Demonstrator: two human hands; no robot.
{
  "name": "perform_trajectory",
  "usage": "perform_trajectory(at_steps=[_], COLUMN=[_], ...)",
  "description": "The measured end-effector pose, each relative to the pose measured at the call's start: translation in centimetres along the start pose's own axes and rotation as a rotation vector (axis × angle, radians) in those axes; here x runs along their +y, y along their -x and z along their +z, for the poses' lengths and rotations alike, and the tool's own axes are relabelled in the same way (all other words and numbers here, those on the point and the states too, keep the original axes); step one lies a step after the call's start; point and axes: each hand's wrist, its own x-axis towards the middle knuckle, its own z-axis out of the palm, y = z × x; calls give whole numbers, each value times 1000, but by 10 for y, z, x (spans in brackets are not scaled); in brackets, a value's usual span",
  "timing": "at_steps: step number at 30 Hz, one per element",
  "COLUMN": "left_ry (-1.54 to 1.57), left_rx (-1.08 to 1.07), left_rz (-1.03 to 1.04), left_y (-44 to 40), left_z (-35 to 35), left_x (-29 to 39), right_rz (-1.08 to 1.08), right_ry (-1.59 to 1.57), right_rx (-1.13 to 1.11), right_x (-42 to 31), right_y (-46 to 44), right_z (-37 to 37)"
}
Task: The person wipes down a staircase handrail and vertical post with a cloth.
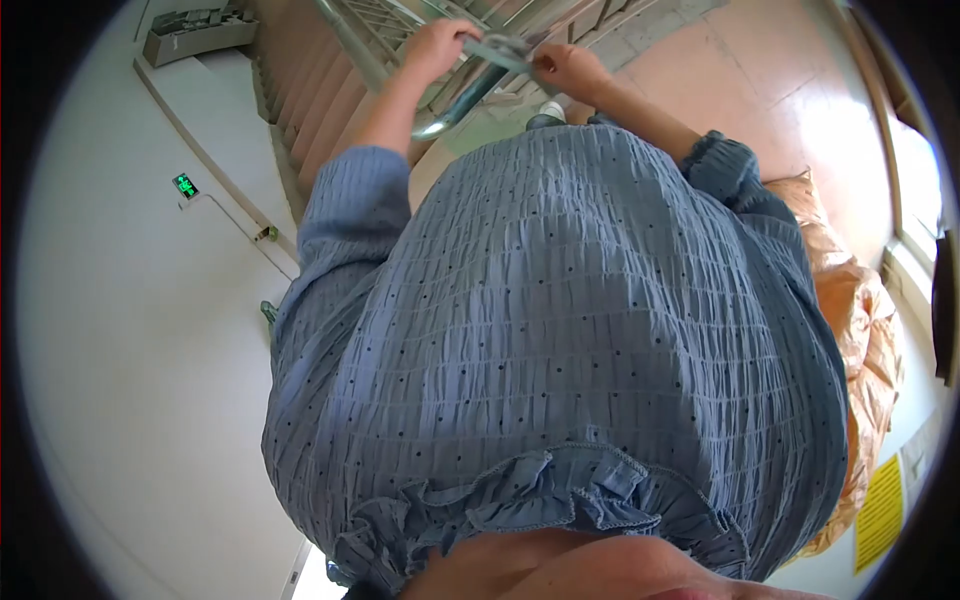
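Observation:
My left hand (437, 47) is at the top of the view, its fingers closed on one end of a thin grey-green strip (497, 55). The strip is blurred, and I cannot tell whether it is cloth or something stiffer. My right hand (570, 72) pinches its other end, with the fingertips bent inward. Between the hands the strip stretches across, in front of a shiny metal stair railing (462, 108). Whether it touches the railing, I cannot tell.
Brown stairs (315, 95) run along the left, beside a white wall with a green exit sign (186, 186). Stuffed orange-brown sacks (865, 335) stand to my right on the tiled floor (740, 90). A yellow notice (880, 513) hangs lower right.

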Motion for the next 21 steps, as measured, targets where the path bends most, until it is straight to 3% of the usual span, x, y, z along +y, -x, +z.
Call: perform_trajectory(at_steps=[3, 6, 8, 9, 11, 12, 15, 21], left_ry=[21, 23, 157, 166, 40, 38, 99, 40], left_rx=[-9, -22, -228, -216, 9, 18, -101, 212], left_rz=[-7, -39, -232, -258, -5, -7, -88, -46], left_y=[-16, -17, -9, 12, 59, 81, 67, 56], left_z=[-9, -20, -28, -20, -3, -6, -2, 20], left_x=[41, 57, 46, 26, -26, -42, -33, 13], right_rz=[141, 84, 35, -17, -93, -150, -155, -279], right_ry=[-33, -39, -8, 19, 30, 34, 60, 224], right_rx=[50, -34, -64, -113, -112, -107, -81, 141], right_x=[7, 7, -1, -10, -33, -49, -34, -34], right_y=[-1, -3, -6, -3, 2, 2, -5, -23], right_z=[-12, -5, 4, 17, 37, 44, 14, -35])
